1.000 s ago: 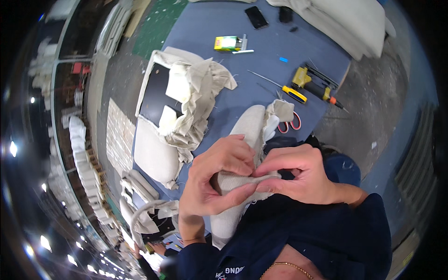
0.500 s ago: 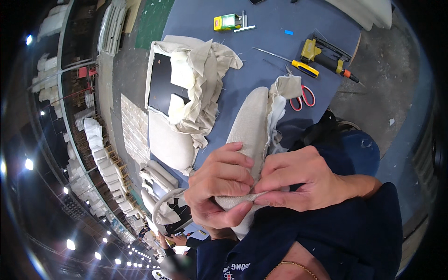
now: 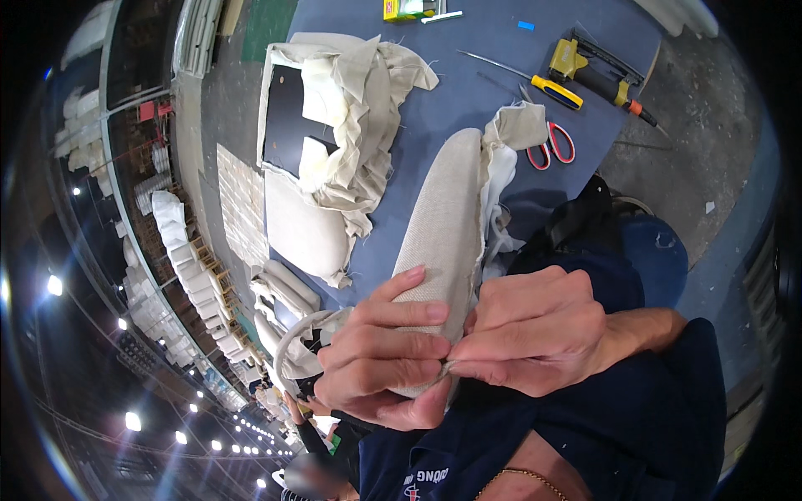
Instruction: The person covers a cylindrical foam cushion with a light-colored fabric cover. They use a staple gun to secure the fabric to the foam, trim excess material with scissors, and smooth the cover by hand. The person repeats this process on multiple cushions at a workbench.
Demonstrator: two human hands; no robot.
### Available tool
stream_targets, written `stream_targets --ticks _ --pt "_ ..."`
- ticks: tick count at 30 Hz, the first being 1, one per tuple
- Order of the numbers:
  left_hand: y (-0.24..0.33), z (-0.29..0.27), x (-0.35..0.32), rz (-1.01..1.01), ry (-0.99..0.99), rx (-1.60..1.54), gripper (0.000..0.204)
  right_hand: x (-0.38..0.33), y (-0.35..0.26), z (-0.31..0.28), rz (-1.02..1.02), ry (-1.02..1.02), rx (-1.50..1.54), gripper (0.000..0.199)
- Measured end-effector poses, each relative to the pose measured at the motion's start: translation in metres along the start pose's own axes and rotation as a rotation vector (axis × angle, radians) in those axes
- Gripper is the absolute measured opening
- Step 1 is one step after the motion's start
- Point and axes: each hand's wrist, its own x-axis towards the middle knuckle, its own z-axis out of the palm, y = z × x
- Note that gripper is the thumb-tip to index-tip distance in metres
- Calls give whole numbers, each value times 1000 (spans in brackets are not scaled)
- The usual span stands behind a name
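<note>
A long beige upholstered cushion [image 3: 439,209] stands edge-on before me, its near end between my hands. My left hand [image 3: 384,355] is closed over that near end, fingers across the fabric face and thumb bent below. Close against it, my right hand [image 3: 535,330] pinches a fold of the cushion's fabric along the edge, fingers curled in. Loose fabric [image 3: 515,125] and white padding [image 3: 499,171] stick out along the cushion's right side. What lies under the fingertips is hidden.
Red-handled scissors [image 3: 551,146], a yellow-handled screwdriver [image 3: 555,92] and a yellow-black staple gun [image 3: 595,73] lie at right on the blue-grey table [image 3: 468,96]. Farther left sits a partly covered beige piece [image 3: 359,134] beside another cushion [image 3: 305,230]. A co-worker [image 3: 322,459] is at lower left.
My right fingers have curled tighter around the fabric fold, and the left hand has shifted slightly left and down. The tabletop things appear higher in the picture as the view has tilted.
</note>
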Motion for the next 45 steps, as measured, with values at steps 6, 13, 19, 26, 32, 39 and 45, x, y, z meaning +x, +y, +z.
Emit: stream_targets --ticks 6,13,19,26,32,39,45 --pt "12 4 -1 -22 -5 128 20 -1 3 5 -12 -4 9 22" --pt "29 5 -17 -107 117 285 20 2 7 10 -1 -44 -35 18" --pt "30 -1 -23 -105 138 312 20 2 9 13 6 -124 31 25" --pt "31 -3 -22 -108 149 288 19 10 2 11 88 -243 -38 25" --pt "27 -28 -26 -81 159 253 19 34 16 24 -121 -526 -381 29" --pt "-3 -92 -31 -80 326 198 9 81 71 83 -481 -530 -584 29" --pt "-27 -152 -34 -255 405 135 13 124 117 115 -356 -539 -350 21"
